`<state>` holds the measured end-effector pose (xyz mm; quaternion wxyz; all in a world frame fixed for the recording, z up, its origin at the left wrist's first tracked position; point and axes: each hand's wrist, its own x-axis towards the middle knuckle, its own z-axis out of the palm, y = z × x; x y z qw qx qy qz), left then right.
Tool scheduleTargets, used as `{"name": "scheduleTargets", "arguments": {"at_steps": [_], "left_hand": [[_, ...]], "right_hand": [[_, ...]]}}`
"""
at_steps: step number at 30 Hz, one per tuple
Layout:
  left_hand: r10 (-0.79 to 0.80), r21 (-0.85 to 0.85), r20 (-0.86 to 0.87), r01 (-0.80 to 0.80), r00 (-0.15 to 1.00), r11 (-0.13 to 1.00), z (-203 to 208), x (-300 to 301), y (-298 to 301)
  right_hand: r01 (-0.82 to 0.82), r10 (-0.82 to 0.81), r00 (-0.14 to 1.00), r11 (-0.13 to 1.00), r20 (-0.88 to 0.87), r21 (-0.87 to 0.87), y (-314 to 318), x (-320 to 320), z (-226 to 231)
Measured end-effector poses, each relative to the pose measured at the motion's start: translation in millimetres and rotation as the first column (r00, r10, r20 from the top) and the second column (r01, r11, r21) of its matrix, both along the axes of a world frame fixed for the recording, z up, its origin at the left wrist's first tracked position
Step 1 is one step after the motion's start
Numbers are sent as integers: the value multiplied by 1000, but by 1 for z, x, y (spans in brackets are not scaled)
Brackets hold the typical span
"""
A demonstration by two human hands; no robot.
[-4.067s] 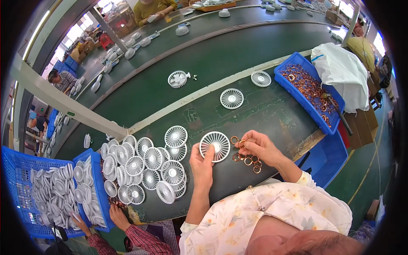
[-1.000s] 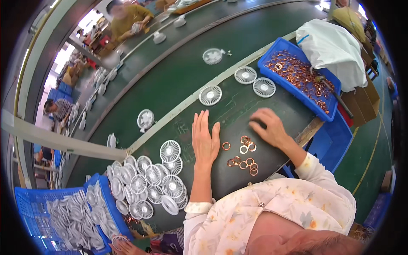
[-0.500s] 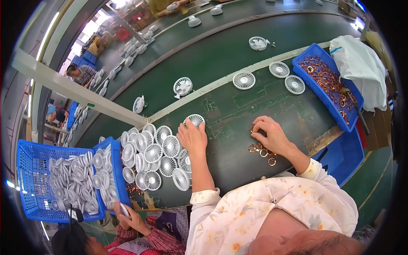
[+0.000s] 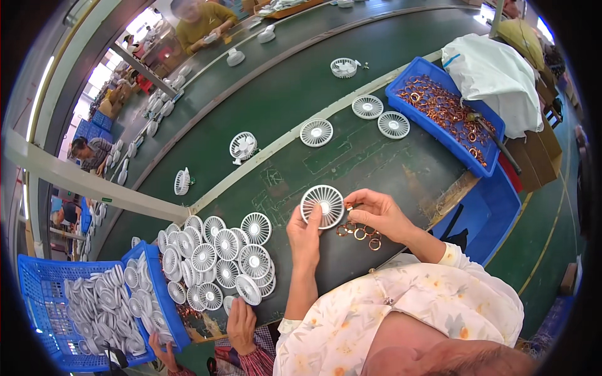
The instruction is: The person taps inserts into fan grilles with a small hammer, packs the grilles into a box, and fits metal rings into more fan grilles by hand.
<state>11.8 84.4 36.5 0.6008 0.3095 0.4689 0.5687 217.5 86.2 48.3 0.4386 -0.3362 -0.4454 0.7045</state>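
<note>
The belt point(image 4: 276, 94) runs along the far side, bordered by a pale rail point(image 4: 276, 146). The bench point(image 4: 370, 166) has its best open room mid-surface, from beyond the hands up to that rail; its near edge lies close to the person's body. At left, the basket point(image 4: 37, 276) is well filled with white discs, so plenty seems left. The heap point(image 4: 204, 257) of overlapping grilles crowds that end (a co-worker's hand point(image 4: 241, 323) is at its near edge), leaving little room to move. The tray point(image 4: 436, 137), well stocked with copper rings, bounds the other end.

The left hand point(image 4: 304, 235) grips one grille point(image 4: 330, 202) over the bench, thumb on its face. The right hand point(image 4: 384, 216) is narrowed to a pinch beside that grille's rim, on what looks like a ring, mostly hidden. Three spare grilles point(image 4: 316, 133) lie near the rail, apart from the heap; by their placing they may be finished, though I cannot tell whether they carry rings. The held one looks mid-work. Smallest, a few loose rings point(image 4: 360, 233) lie just below the right hand, apparently unused.
</note>
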Motion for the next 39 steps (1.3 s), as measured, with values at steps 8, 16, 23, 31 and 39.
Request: {"name": "scheduleTargets", "arguments": {"at_steps": [8,16,23,31,39], "left_hand": [[-43,-79,225,62,974,995,-12,17,-13],[-60,-17,97,62,993,998,-12,20,-18],[-107,1,-131,108,986,994,-17,4,-19],[-431,-67,-194,426,881,902,6,-17,-2],[-436,102,-3,434,900,895,13,11,6]], "right_hand": [[109,-165,968,956,190,273,-4,-13,7],[-81,-487,692,682,534,727,3,-23,11],[-251,-435,658,643,615,723,9,-20,7],[-460,-218,793,399,569,794,17,0,19],[74,-118,957,983,266,168,11,11,20]]}}
